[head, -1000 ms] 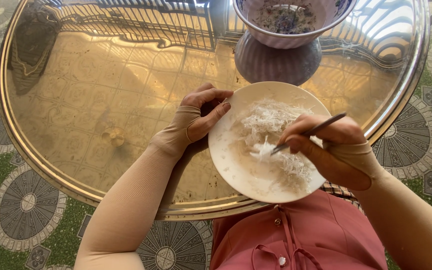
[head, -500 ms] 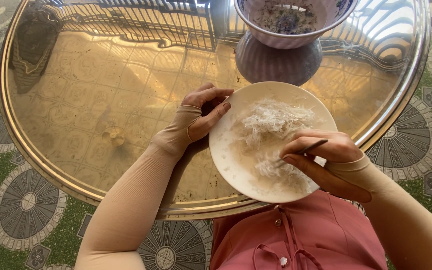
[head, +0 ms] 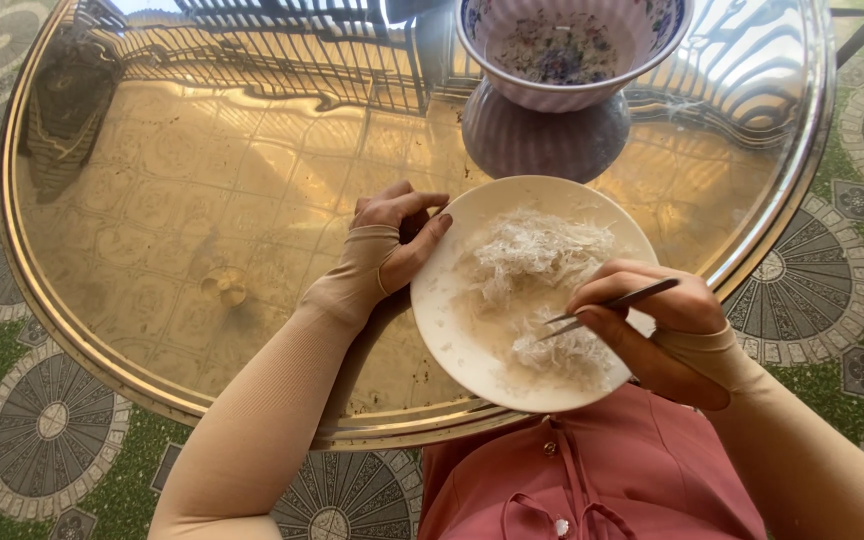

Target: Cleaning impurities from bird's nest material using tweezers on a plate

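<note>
A white plate point(head: 449, 310) lies near the front edge of a round glass table point(head: 182, 200). A heap of pale, stringy white shreds point(head: 532, 265) covers the plate. My left hand point(head: 397, 240) grips the plate's left rim, thumb on top. My right hand point(head: 652, 325) holds thin metal tweezers point(head: 607, 305) over the plate's lower right part, the tips touching a clump of shreds. Both arms wear beige sleeves that reach over the hands.
A patterned white and purple bowl point(head: 572, 50) stands at the table's far side, holding specks and small bits. The table has a brass rim point(head: 82, 350). Below it lies green patterned floor point(head: 42, 430). My pink shirt point(head: 592, 480) is at the bottom.
My right hand with the tweezers has moved down and right across the plate, from the middle of the shreds to the lower clump. The left hand has stayed on the rim.
</note>
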